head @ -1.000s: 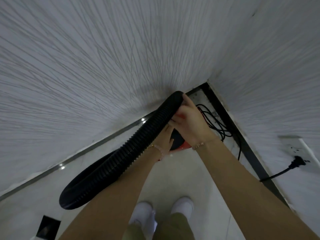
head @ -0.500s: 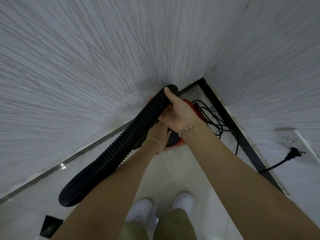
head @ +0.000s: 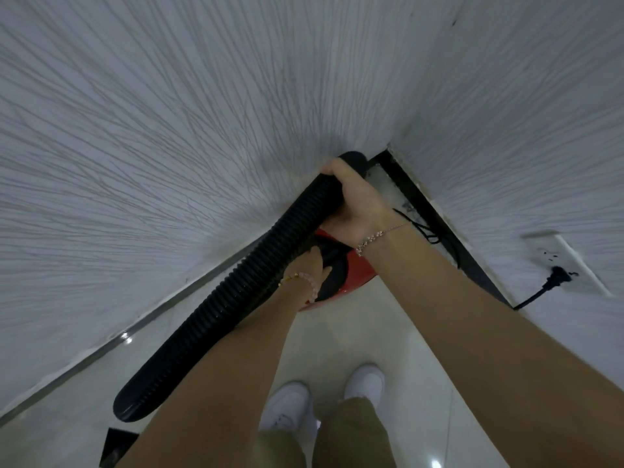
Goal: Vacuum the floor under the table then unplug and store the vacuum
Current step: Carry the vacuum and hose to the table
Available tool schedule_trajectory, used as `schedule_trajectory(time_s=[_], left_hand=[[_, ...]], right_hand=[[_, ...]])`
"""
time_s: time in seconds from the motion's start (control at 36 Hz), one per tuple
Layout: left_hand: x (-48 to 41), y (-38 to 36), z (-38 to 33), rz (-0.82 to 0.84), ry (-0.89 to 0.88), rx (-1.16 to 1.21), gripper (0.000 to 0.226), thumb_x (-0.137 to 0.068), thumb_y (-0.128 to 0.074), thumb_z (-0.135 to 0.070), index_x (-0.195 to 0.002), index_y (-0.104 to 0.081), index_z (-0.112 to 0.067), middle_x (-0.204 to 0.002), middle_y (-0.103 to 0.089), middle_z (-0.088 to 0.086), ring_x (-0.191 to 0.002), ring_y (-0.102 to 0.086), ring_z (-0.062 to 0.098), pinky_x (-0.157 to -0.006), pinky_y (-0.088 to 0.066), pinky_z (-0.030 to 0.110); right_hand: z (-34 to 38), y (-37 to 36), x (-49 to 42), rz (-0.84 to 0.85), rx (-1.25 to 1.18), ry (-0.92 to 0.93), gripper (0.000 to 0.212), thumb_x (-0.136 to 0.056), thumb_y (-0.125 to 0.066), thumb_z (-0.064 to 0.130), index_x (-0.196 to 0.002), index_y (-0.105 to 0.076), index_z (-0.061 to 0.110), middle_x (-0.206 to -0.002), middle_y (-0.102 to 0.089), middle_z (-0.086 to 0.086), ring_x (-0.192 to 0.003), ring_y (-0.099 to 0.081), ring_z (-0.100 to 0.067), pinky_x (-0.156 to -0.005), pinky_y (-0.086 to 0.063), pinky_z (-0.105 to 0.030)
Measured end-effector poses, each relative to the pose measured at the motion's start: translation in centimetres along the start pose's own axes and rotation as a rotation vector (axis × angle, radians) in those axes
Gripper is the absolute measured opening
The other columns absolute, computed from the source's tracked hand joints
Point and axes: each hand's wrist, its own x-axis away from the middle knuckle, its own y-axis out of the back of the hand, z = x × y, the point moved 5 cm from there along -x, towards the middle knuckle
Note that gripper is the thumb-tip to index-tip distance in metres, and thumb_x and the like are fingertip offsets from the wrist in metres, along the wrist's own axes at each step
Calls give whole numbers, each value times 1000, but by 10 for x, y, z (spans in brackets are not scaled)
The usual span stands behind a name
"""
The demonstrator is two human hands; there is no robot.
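Note:
A red vacuum body with a black top sits on the floor in the wall corner. Its thick black ribbed hose runs from the corner down to the lower left. My right hand is wrapped around the hose's upper end, close to the wall. My left hand rests lower down, between the hose and the vacuum's black top; its fingers are hidden, so its grip is unclear. A black power cord lies bunched beside the vacuum, partly hidden by my right arm.
Two textured white walls meet at the corner, with a dark baseboard along the right one. A black plug sits in a wall socket at right. My white shoes stand on the pale glossy floor. A dark floor tile lies lower left.
My right hand has slid up the hose and closed around its top end, pushing it toward the corner. The view has moved nearer the vacuum.

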Motion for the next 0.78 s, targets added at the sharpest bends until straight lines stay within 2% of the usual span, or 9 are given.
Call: schedule_trajectory(time_s=[0.11,0.22,0.31,0.39,0.44,0.53,0.58,0.67,0.78], left_hand=[[34,-7,6,41,-49,-68,45,-97,-44,-35,-127,-43,-2,-117,-60,19,-104,-59,34,-89,-50,41],[71,-12,23,22,-103,-92,47,-95,-44,-43,-126,-46,-8,-111,-62,13,-97,-59,27,-81,-49,33],[115,-7,29,0,-110,-9,47,-94,-47,-44,-126,-50,-10,-93,-57,-1,-89,-54,17,-72,-38,22],[163,2,24,-2,-109,28,43,-91,-50,-45,-122,-54,-15,-105,-62,2,-88,-54,15,-62,-33,18],[196,10,15,19,-145,1,38,-91,-50,-46,-114,-57,-17,-102,-62,2,-80,-47,10,-52,-25,19],[242,28,3,27,-229,-83,35,-90,-49,-48,-100,-61,-17,-97,-66,2,-78,-53,13,-60,-37,24],[274,40,-6,40,-292,-144,34,-89,-50,-48,-96,-62,-16,-95,-68,4,-83,-61,20,-66,-46,29],[321,56,-17,8,-431,-195,30,-88,-53,-47,-92,-62,-18,-91,-69,3,-82,-62,19,-61,-38,25],[379,79,-42,-21,-613,-274,32,-86,-53,-48,-85,-63,-18,-84,-70,1,-76,-63,18,-58,-38,25]], right_hand=[[27,0,32,-43,-21,146,6,-88,-61,13,-86,-56,11,-84,-53,-8,-76,-55,-19,-67,-55,-34],[50,7,62,-49,-196,235,9,-89,-58,6,-83,-52,9,-71,-58,-9,-60,-60,-17,-55,-57,-28],[52,14,92,-66,-313,267,11,-91,-54,4,-81,-53,8,-65,-57,-7,-54,-59,-15,-55,-56,-26],[35,24,127,-159,-329,274,15,-91,-53,4,-76,-52,8,-62,-55,-5,-57,-53,-14,-56,-54,-26],[21,32,154,-224,-361,273,16,-90,-54,5,-75,-52,9,-63,-55,-4,-59,-52,-14,-56,-53,-27],[8,40,203,-301,-462,270,16,-91,-56,11,-76,-53,8,-68,-55,-4,-60,-53,-13,-59,-53,-27],[3,43,238,-335,-569,310,21,-93,-55,13,-73,-54,6,-58,-58,-6,-49,-58,-14,-46,-54,-24],[-8,53,294,-370,-717,401,25,-94,-52,12,-69,-51,6,-41,-56,-7,-39,-57,-16,-37,-49,-21],[-22,71,373,-424,-816,504,27,-94,-52,15,-68,-48,10,-46,-54,-5,-42,-54,-14,-42,-52,-24]])
